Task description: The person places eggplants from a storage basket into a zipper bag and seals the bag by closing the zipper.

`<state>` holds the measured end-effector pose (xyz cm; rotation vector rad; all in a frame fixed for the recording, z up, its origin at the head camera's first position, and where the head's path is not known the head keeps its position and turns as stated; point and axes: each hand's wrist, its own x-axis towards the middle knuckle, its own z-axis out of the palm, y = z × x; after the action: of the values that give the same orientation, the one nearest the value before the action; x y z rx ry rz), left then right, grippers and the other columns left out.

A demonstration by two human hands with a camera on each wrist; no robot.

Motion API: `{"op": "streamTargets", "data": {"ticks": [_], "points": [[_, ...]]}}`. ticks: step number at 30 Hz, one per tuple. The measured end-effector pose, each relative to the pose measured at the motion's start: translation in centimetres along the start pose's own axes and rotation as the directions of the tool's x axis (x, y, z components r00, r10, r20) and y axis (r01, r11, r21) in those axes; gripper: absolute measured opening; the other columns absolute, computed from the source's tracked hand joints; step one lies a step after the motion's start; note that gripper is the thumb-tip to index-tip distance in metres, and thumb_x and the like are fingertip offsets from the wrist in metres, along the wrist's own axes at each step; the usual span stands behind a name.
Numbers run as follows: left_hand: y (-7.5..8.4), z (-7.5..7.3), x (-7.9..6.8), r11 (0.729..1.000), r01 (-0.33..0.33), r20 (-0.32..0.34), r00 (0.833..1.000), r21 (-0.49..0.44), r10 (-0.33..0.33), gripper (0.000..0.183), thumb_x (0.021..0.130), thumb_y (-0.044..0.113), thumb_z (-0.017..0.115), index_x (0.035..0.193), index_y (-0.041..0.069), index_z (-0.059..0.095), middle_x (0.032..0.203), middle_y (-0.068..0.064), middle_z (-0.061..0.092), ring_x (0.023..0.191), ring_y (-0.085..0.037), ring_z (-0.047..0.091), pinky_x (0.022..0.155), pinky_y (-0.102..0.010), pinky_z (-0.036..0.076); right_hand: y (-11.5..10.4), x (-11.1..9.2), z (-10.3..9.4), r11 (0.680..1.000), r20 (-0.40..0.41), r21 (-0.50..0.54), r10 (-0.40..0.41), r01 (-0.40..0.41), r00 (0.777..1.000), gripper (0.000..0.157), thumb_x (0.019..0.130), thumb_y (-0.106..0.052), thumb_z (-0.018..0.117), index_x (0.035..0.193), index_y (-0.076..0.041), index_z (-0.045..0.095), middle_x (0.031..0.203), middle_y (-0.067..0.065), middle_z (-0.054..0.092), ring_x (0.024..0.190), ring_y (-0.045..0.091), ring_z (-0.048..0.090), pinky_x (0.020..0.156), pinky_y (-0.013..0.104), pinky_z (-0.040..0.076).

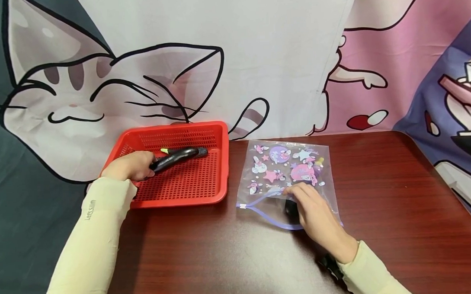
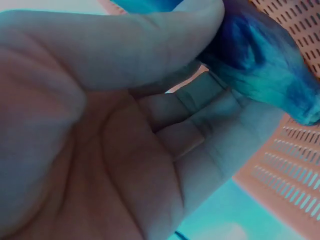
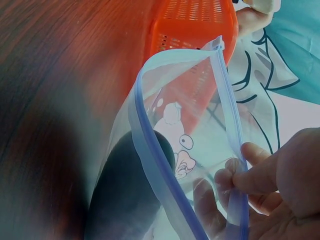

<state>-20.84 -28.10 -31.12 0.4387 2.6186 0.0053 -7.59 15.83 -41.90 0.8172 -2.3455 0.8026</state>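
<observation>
In the red basket, my left hand (image 1: pixel 132 165) grips a dark, glossy eggplant (image 1: pixel 175 158) by one end. Its calyx end (image 2: pixel 270 75) shows between thumb and fingers in the left wrist view. Behind it lies a second eggplant with a yellow-green stem (image 1: pixel 164 150), mostly covered. My right hand (image 1: pixel 317 213) pinches one zip edge of a clear printed zip bag (image 1: pixel 246 181), whose mouth gapes toward me. Inside the bag lies another eggplant (image 3: pixel 125 190), its dark rounded end near the mouth and its stem end toward the back right.
The red basket (image 1: pixel 223 164) stands at the back left of the brown table (image 1: pixel 208 251), against a cartoon-printed cloth (image 1: pixel 287 54). The bag's slider (image 1: pixel 243 206) sits at the left end of its mouth. Bare tabletop shows in front and at right.
</observation>
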Motion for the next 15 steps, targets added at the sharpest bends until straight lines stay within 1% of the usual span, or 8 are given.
{"op": "streamTargets", "data": {"ticks": [3, 5, 10, 15], "points": [[0.4, -0.2, -0.3, 1.0, 0.017, -0.026, 1.0, -0.008, -0.017, 0.019, 0.089, 0.005, 0.07, 0.1, -0.006, 0.058, 0.085, -0.012, 0.057, 0.081, -0.029, 0.054, 0.078, -0.042, 0.046, 0.0, 0.1, -0.1, 1.0, 0.003, 0.001, 0.003, -0.003, 1.0, 0.04, 0.08, 0.024, 0.056, 0.107, -0.004, 0.065, 0.101, 0.003, 0.063, 0.096, 0.021, 0.059, 0.084, 0.033, 0.047], [0.8, -0.2, -0.6, 1.0, 0.018, -0.049, 0.999, -0.006, -0.018, 0.018, 0.089, 0.005, 0.07, 0.099, -0.005, 0.057, 0.084, -0.012, 0.057, 0.081, -0.029, 0.054, 0.077, -0.042, 0.046, 0.0, 0.1, -0.1, 1.0, 0.002, 0.002, 0.005, -0.005, 1.0, 0.039, 0.08, 0.024, 0.056, 0.107, -0.004, 0.065, 0.101, 0.003, 0.063, 0.096, 0.021, 0.059, 0.084, 0.033, 0.047], [1.8, -0.4, -1.4, 1.0, 0.005, -0.136, 0.991, 0.007, -0.004, 0.022, 0.089, 0.002, 0.067, 0.106, -0.008, 0.057, 0.088, -0.013, 0.059, 0.084, -0.03, 0.055, 0.08, -0.046, 0.046, 0.0, 0.3, -0.2, 1.0, -0.003, 0.007, 0.004, -0.004, 1.0, 0.039, 0.08, 0.024, 0.055, 0.107, -0.003, 0.065, 0.101, 0.004, 0.063, 0.096, 0.021, 0.059, 0.084, 0.033, 0.047], [2.8, -0.4, -2.4, 0.999, 0.026, -0.214, 0.976, -0.036, -0.033, 0.027, 0.089, 0.001, 0.067, 0.113, -0.007, 0.056, 0.088, -0.015, 0.059, 0.082, -0.031, 0.055, 0.078, -0.047, 0.046, 0.0, 0.4, -0.3, 1.0, 0.005, 0.006, 0.007, -0.007, 1.0, 0.038, 0.081, 0.023, 0.055, 0.106, -0.003, 0.065, 0.1, 0.004, 0.063, 0.096, 0.021, 0.059, 0.084, 0.033, 0.047]]}}
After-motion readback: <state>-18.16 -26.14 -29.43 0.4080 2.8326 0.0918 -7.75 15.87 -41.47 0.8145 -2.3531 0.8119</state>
